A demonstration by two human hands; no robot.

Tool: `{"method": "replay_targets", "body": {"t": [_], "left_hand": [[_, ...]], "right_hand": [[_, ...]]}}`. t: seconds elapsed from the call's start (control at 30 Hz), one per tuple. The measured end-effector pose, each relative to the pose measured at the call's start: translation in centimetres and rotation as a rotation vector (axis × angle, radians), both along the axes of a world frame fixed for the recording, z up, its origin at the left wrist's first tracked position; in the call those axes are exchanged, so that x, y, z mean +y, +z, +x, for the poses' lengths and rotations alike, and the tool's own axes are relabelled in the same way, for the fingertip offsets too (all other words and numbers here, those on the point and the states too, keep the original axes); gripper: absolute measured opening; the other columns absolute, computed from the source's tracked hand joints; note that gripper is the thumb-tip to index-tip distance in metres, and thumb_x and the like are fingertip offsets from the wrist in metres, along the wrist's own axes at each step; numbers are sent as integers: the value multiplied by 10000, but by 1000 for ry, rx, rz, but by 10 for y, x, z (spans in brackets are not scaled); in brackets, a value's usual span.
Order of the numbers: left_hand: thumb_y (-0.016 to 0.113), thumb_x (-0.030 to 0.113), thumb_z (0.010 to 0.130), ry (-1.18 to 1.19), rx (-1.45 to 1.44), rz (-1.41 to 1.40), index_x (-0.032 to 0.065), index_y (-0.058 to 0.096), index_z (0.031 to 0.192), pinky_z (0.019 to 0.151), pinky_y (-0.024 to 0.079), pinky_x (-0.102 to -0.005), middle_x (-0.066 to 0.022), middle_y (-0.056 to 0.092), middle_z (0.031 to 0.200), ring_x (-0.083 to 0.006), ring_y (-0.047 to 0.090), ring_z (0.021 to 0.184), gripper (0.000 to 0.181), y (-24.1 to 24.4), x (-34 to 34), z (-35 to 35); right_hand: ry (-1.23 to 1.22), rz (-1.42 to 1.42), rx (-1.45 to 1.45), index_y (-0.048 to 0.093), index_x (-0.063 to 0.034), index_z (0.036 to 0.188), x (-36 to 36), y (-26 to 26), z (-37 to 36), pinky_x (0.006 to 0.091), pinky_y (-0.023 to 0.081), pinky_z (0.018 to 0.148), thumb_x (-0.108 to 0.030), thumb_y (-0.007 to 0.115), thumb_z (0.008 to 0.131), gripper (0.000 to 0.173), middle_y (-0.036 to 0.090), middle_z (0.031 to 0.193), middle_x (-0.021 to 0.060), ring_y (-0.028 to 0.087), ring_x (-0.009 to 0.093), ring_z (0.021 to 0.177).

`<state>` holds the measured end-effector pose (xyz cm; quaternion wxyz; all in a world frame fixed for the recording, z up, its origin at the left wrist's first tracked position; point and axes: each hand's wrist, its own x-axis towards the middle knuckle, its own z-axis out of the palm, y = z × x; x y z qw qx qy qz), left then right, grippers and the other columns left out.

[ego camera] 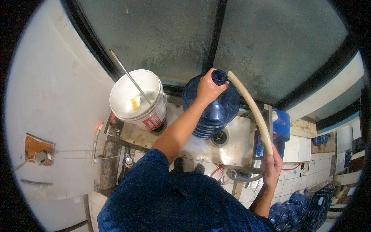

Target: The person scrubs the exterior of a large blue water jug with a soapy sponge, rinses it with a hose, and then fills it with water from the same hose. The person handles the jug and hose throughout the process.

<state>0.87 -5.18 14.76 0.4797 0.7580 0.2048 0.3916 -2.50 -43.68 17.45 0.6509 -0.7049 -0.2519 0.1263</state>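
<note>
A large blue plastic water jug stands on a stainless steel counter, its neck open at the top. My left hand is closed around that neck. In my right hand, lower right of the jug, is a beige flexible hose; its far end lies right beside the jug's mouth. Whether water flows from the hose cannot be told. Left of the jug stands a white plastic bucket with a metal rod leaning in it, and a yellow and white piece inside.
Round drain openings are set in the counter. Framed glass panels rise behind it. A blue container is at the right. Several blue jugs stand on the tiled floor, lower right. A wall opening with wires is at the left.
</note>
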Motion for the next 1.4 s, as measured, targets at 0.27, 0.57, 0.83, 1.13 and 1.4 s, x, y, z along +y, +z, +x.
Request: {"method": "replay_targets", "body": {"t": [0.27, 0.57, 0.83, 1.13, 1.4], "left_hand": [[913, 238, 680, 7, -2, 20, 66, 658, 1043, 815, 563, -441, -164, 752, 978, -374, 729, 954, 476, -3, 0, 1], [906, 205, 688, -15, -53, -1, 60, 656, 1016, 804, 563, -439, -155, 753, 953, -367, 734, 926, 437, -4, -1, 0], [883, 224, 728, 144, -10, 40, 96, 431, 1398, 921, 531, -457, -196, 709, 1147, -395, 699, 1040, 819, -1, -18, -10], [790, 301, 866, -494, -5, -71, -50, -25, 1591, 1259, 178, -461, -311, 153, 1643, -418, 231, 1528, 1146, -104, -209, -57], [487, 514, 1058, -901, 646, -556, -12, 549, 1060, 611, 555, -405, -128, 649, 759, -273, 676, 639, 529, -210, -282, -53]], "right_hand": [[-22, -48, -81, 520, 75, 1441, -6, -15, -7, 193, 287, 489, -337, 605, 1039, 583, 516, 747, -65, 385, 12, 562], [-6, -23, -72, 516, 75, 1443, -5, -11, -13, 197, 280, 464, -362, 613, 1031, 608, 486, 681, -77, 396, 12, 536], [-126, -46, 54, 510, 53, 1459, 2, -13, 3, 201, 268, 464, -320, 572, 1054, 555, 475, 716, -85, 359, 6, 531], [-310, -173, 605, 654, -94, 1315, 25, -101, 115, 242, 297, 372, -346, 532, 1062, 377, 482, 619, -50, 408, 70, 424], [-145, -60, 1037, 559, -129, 1392, 47, -203, 202, 394, 558, 566, -642, 550, 970, 664, 662, 980, 126, 667, 251, 722]]}}
